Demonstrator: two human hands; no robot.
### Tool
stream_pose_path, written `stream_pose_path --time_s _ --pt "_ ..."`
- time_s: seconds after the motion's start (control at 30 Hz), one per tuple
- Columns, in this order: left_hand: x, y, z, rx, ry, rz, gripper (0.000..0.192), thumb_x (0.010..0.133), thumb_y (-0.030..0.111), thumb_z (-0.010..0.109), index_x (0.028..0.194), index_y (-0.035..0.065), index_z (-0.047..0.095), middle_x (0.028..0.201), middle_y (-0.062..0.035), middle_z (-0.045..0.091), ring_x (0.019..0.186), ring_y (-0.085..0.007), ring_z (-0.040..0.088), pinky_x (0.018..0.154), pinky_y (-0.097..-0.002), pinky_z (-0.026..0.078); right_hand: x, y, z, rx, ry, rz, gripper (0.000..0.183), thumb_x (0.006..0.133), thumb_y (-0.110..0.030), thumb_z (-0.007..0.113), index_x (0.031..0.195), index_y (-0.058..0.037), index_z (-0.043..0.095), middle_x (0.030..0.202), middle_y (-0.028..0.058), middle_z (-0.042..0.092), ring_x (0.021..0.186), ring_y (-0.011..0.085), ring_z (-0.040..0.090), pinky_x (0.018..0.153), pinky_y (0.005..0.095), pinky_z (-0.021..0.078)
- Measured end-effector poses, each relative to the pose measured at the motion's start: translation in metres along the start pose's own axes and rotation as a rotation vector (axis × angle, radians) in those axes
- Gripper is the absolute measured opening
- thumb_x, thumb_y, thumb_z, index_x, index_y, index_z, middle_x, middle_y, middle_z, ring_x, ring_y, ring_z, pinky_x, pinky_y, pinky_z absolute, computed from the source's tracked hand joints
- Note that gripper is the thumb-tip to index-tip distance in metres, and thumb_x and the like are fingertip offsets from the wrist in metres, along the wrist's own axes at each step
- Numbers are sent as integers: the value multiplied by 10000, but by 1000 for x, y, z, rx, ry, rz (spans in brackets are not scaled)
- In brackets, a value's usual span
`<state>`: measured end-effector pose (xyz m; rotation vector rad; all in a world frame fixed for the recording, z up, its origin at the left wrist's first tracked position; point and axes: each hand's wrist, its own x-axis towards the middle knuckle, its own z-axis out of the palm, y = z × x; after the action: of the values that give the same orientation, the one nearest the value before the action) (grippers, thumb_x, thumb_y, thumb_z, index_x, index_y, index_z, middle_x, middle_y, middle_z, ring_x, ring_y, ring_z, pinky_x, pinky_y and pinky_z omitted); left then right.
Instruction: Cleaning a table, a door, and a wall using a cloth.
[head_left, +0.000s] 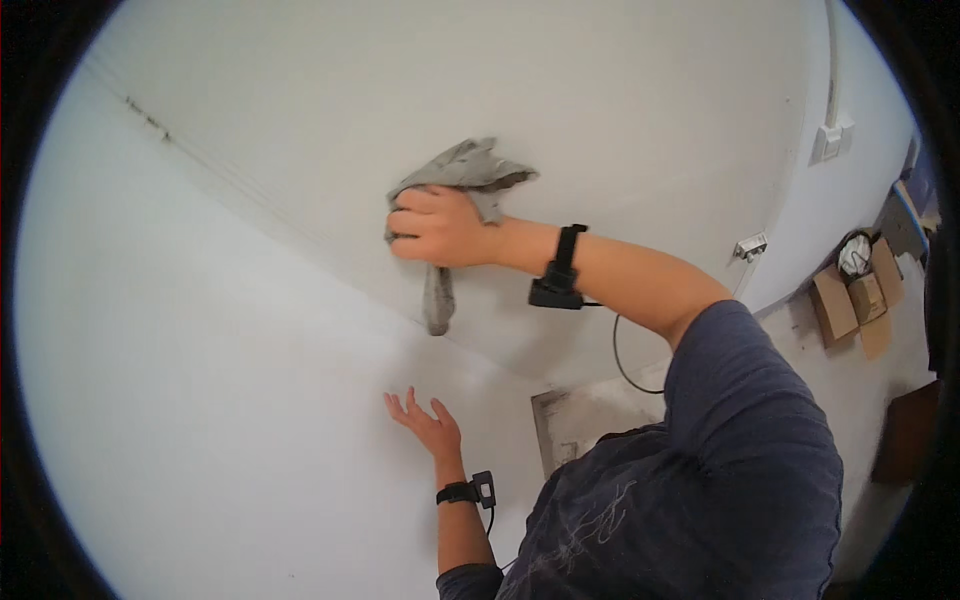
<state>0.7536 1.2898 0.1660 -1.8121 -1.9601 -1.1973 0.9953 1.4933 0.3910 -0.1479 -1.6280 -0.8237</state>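
My right hand (442, 229) grips a crumpled grey cloth (469, 165) against the off-white wall surface (645, 97). Folds of the cloth spread out above my knuckles. A blurred grey strip (439, 300), perhaps the cloth's loose end, hangs below the fist. Lower in the picture, my left hand (431, 427) is empty with its fingers spread. It is at or close to the adjoining white wall (225, 420); contact cannot be told. Black straps with small devices circle both wrists.
Dark marks (148, 118) run along the slanting seam between the walls. To the right are a wall switch (829, 142), a metal fitting (750, 246) and an open cardboard box (834, 307) on the floor. A worn, stained panel (559, 420) lies beside my torso. A cable hangs from my right wrist.
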Motion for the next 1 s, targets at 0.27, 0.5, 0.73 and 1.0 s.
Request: stream_pose_path --time_s 0.27,0.5,0.73,1.0 --pt "91 86 -18 -45 183 146 530 947 86 523 1429 -93 397 1607 -252 203 1472 -427 254 1170 -537 287 -23 111 -194 -232 -49 16 158 602 -134 661 691 -202 550 844 -34 560 896 213 581 654 350 429" --pt "156 147 -20 -46 392 372 705 1048 370 357 1566 -63 155 1639 -254 191 1494 -416 227 1206 -519 139 -51 159 -320 -391 -119 160 248 572 -139 760 752 -189 596 880 -4 570 898 251 578 743 393 445" --pt "322 257 -53 304 769 632 661 994 180 414 1577 -31 184 1661 -236 140 1532 -412 137 1201 -537 162 -87 190 -408 -575 -6 390 218 603 -109 756 758 -150 608 874 37 562 883 278 560 768 412 433" --pt "364 311 -59 299 758 544 603 1039 331 338 1565 39 307 1632 -244 238 1502 -421 223 1193 -545 197 -111 186 -399 -530 72 528 181 601 -123 729 732 -144 606 859 44 558 864 286 544 749 405 417"
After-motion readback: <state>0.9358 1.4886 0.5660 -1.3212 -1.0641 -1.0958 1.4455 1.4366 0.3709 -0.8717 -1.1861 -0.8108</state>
